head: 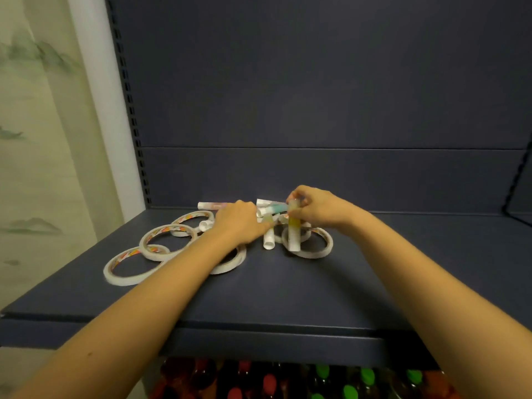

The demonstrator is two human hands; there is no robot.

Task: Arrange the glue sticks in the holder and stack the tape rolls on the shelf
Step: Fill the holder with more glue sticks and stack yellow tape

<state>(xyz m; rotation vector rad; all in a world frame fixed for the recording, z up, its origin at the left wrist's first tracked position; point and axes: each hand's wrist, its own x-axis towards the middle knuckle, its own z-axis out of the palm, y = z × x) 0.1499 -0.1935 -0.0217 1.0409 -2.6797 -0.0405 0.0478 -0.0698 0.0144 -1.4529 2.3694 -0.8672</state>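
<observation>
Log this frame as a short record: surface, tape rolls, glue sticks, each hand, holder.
surface: dark blue shelf
tape rolls: about five, lying flat and unstacked, some overlapping, one partly under the left forearm
glue sticks: loose pile at mid-shelf, most lying down
right hand: pinches the top of an upright glue stick
left hand: palm down on the pile; whether it grips anything is unclear
holder: not in view

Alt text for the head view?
A person's right hand pinches a yellow-and-white glue stick upright at a pile of white glue sticks on a dark blue shelf, while the left hand touches the pile. White tape rolls with colourful inner cores lie flat, mostly to the left.
</observation>
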